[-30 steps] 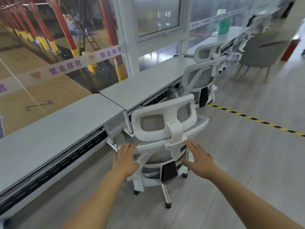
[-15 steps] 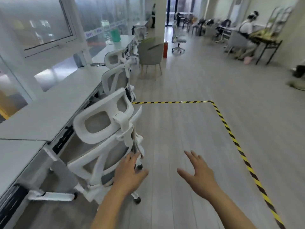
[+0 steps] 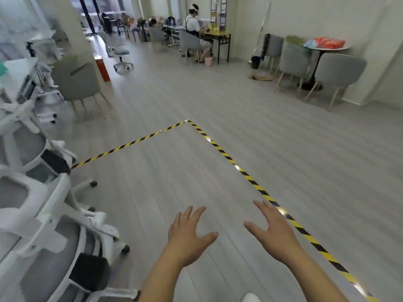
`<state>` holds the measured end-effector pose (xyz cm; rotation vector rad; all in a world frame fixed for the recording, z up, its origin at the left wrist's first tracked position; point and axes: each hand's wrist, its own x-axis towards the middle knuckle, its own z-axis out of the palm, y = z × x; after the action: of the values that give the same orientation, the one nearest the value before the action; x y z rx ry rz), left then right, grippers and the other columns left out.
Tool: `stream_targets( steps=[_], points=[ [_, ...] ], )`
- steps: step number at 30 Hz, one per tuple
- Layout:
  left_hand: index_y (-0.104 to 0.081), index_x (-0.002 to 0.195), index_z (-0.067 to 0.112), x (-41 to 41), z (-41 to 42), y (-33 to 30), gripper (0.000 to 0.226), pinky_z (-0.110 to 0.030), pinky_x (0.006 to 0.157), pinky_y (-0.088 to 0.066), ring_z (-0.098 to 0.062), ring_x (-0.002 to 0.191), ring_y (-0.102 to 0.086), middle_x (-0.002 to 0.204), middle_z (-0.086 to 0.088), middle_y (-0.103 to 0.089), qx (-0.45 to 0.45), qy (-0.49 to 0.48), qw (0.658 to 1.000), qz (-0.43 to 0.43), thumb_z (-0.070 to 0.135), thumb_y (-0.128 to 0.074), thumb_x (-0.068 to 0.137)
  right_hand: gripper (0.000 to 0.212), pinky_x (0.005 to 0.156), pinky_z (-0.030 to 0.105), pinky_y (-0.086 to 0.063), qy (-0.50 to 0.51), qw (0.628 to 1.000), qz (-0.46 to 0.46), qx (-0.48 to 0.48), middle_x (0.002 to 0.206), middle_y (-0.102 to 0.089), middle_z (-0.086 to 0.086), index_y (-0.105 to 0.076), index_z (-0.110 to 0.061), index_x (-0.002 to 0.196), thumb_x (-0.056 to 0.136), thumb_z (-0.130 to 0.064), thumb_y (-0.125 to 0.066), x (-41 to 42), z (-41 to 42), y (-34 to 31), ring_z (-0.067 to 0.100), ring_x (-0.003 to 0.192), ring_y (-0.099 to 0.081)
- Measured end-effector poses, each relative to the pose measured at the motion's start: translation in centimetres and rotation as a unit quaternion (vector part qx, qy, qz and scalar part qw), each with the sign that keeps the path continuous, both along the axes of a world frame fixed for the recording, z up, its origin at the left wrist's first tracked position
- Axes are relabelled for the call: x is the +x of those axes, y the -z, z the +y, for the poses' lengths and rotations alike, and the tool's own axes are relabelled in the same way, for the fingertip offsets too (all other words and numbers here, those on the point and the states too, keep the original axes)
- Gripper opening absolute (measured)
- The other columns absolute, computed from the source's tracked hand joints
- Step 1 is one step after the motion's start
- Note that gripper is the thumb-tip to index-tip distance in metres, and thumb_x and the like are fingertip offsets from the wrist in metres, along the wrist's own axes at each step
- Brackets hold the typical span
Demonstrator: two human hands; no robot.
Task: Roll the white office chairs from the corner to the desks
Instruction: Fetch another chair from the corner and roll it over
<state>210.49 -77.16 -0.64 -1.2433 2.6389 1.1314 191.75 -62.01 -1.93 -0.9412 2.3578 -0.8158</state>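
A white office chair (image 3: 43,243) with grey mesh stands at the lower left, its back toward me. A second white chair (image 3: 24,144) stands just behind it, and a third white chair (image 3: 43,62) further along the desk (image 3: 15,68) at the left edge. My left hand (image 3: 188,235) hovers over the floor to the right of the nearest chair, fingers spread, touching nothing. Level with it to the right, my right hand (image 3: 274,232) is also spread and empty. Another white chair (image 3: 117,51) stands far off by a pillar.
Yellow-black floor tape (image 3: 226,156) marks a corner ahead and runs past my right hand. A grey armchair (image 3: 76,83) and a red box (image 3: 102,68) stand at the left. A person sits at a far table (image 3: 218,37). Grey chairs (image 3: 335,73) ring a round table at right.
The view has swung right, away from the desks toward the open room. Both hands have come off the nearest chair's back and now hang free over the floor.
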Motion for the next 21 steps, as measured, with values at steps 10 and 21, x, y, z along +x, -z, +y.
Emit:
stream_targets(
  steps=[10,21],
  points=[
    [-0.008,0.149,0.046,-25.0,2.5,-1.3,0.077,-0.045,0.119,-0.006,-0.022,0.148,0.009,0.161,0.011,0.001,-0.113,0.184,0.976,-0.032,0.059,-0.052,0.086,0.071,0.120,0.042,-0.015,0.151,0.988,0.010,-0.025,0.163,-0.013,-0.012,-0.022,-0.043,0.150,0.089,-0.062,-0.052,-19.7,6.9,-0.1,0.012,0.151,-0.005],
    [-0.007,0.149,0.045,-49.6,13.2,1.6,0.078,-0.044,0.119,-0.006,-0.020,0.148,0.010,0.161,0.012,0.002,-0.078,0.392,0.915,-0.045,0.056,-0.053,0.087,0.070,0.118,0.043,-0.012,0.377,0.926,-0.026,0.010,0.164,-0.008,-0.011,-0.019,-0.044,0.151,0.090,-0.063,-0.049,-32.0,22.4,4.1,0.014,0.151,0.001]
  ],
)
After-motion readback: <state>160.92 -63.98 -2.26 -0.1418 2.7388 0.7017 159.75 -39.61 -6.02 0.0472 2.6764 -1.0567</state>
